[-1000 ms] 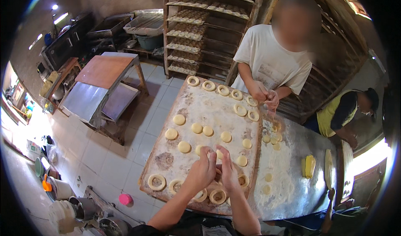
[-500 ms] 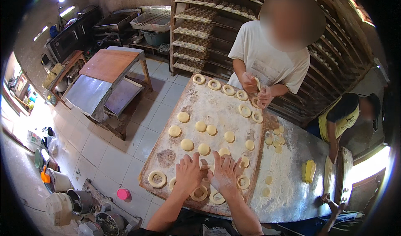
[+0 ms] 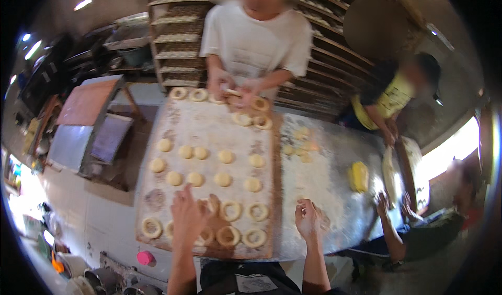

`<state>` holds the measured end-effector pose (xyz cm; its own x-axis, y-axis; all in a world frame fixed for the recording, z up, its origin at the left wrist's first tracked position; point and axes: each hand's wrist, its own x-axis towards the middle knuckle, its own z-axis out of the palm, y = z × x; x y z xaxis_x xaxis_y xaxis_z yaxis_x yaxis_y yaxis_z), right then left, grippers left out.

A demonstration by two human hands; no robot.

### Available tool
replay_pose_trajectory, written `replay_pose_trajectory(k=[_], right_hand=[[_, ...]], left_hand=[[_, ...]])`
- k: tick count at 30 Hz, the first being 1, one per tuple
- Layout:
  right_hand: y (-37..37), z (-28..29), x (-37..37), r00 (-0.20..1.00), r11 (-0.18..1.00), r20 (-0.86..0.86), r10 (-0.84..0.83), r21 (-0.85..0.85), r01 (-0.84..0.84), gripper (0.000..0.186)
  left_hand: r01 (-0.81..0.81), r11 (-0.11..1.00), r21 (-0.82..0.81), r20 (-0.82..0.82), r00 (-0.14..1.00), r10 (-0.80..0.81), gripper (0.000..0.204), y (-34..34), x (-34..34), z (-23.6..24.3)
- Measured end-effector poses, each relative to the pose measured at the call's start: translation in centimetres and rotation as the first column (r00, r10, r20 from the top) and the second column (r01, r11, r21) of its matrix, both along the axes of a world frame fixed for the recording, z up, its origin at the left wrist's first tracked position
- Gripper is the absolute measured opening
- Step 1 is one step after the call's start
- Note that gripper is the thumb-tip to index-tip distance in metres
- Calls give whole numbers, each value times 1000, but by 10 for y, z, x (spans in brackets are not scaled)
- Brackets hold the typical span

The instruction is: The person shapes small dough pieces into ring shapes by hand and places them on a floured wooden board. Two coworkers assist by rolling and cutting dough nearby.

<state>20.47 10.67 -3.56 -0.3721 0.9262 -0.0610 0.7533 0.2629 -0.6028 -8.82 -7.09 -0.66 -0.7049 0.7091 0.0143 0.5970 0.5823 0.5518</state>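
Note:
My left hand (image 3: 187, 211) is over the wooden board (image 3: 198, 120), fingers apart, among pale dough rings (image 3: 258, 211). Rows of flat dough discs (image 3: 174, 178) lie just beyond it. My right hand (image 3: 308, 219) is over the floured metal table (image 3: 334, 143), right of the board, its fingers curled; what they hold, if anything, is hidden.
A person in white (image 3: 248, 44) handles a ring across the board. A person in yellow (image 3: 389, 101) and another person's arms (image 3: 392, 237) are at the right, near a yellow block (image 3: 358, 177) and long dough piece (image 3: 389, 180). Racks (image 3: 175, 39) stand behind; a side table (image 3: 86, 104) stands left.
The view has swung right. My hands have parted: the right moved from the board onto the metal table, fingers curling. A third person's arms have come further into view at lower right.

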Motion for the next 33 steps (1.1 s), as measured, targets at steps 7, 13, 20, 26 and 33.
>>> replay_pose_trajectory(k=[7,13,20,26,33], right_hand=[[44,-50,85,967,991,220,132,-46,-125,21],[55,-67,83,949,913,43,312,-290,-287,24],[58,-72,94,816,830,180,549,0,-558,32],[67,-47,106,870,793,-373,322,-396,-463,24],[71,-1,135,740,774,-670,58,-438,-457,30]], left_hand=[[298,897,326,206,904,-375,35,81,124,-9],[425,902,80,356,833,-424,32,113,222,-43],[357,921,-154,351,891,-286,35,113,258,-63],[173,983,-55,446,885,-130,32,110,273,-53],[-56,918,391,719,642,-267,25,119,288,-29]])
